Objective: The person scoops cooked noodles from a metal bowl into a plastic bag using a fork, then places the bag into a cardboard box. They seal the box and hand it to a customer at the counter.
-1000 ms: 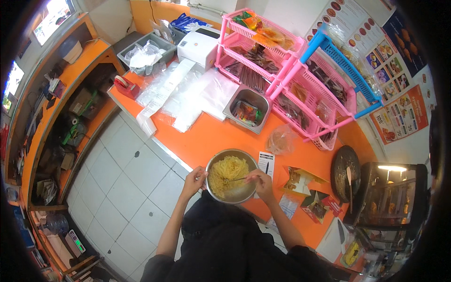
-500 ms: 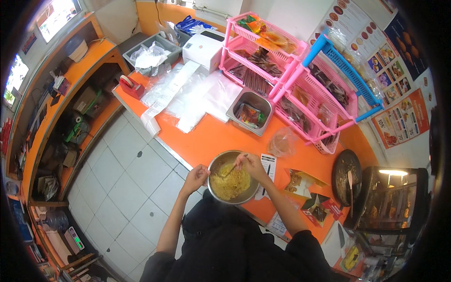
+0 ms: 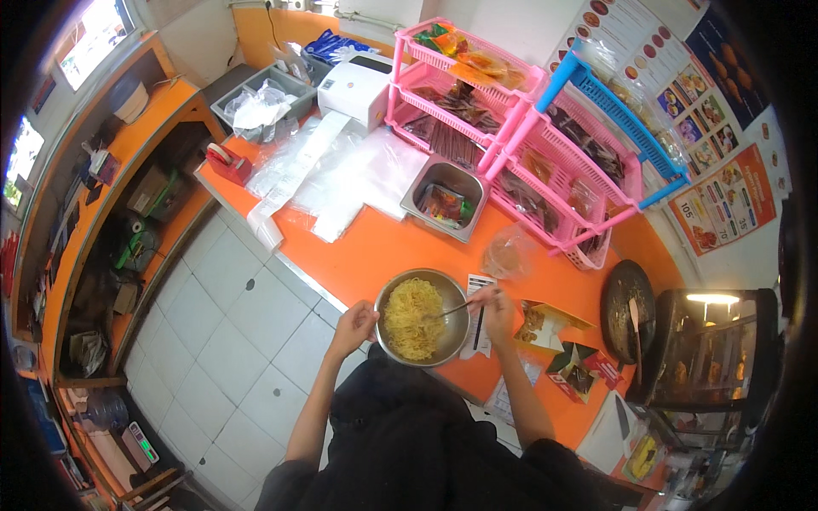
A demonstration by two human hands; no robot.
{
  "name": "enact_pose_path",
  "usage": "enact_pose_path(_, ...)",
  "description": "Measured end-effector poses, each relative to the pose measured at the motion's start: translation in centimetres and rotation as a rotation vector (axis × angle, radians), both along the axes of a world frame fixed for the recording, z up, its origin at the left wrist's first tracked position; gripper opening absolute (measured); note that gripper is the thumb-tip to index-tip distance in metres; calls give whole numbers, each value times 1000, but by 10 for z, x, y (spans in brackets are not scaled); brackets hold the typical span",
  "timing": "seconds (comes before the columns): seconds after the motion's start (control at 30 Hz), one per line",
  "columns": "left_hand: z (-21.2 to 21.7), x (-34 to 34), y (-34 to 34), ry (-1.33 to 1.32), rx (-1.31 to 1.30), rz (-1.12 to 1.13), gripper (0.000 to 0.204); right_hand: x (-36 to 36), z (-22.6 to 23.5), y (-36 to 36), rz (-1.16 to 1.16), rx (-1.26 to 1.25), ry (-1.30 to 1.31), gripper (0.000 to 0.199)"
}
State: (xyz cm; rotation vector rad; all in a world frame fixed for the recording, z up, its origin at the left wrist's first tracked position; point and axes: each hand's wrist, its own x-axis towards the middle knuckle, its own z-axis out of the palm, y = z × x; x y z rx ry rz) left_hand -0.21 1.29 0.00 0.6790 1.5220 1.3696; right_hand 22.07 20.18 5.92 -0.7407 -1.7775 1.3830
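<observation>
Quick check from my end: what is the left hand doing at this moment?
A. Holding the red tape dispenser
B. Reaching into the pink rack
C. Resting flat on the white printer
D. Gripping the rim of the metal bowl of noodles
D: the left hand grips the near-left rim of the metal bowl of yellow noodles, while the right hand works a utensil in it.
</observation>
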Motion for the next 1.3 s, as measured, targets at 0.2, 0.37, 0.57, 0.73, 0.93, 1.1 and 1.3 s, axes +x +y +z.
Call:
enact_pose_path(0.2,6,12,-3,-122,15,-11,14,-1,-55,-14,-311,-87,-76,32)
enact_pose_path(0.37,9,17,-11,-168,-12,-30,14,-1,-84,-31,-422,-445,-63,28)
enact_pose_path(0.57,5,14,-18,-195,-38,-36,18,21,-72,-20,-432,-638,174,26)
enact_pose_path(0.73,-2,12,-21,-197,-57,-34,17,33,-39,-16,-402,-718,339,21)
enact_pose_path(0.93,-3,14,-23,-221,-56,-11,17,35,20,-9,-386,-607,516,14)
enact_pose_path(1.1,-4,15,-20,-229,-81,-58,17,1,65,-25,-222,-48,69,15)
enact_pose_path(1.3,-3,19,-20,-257,-77,-12,21,-6,102,-49,-83,606,-5,23)
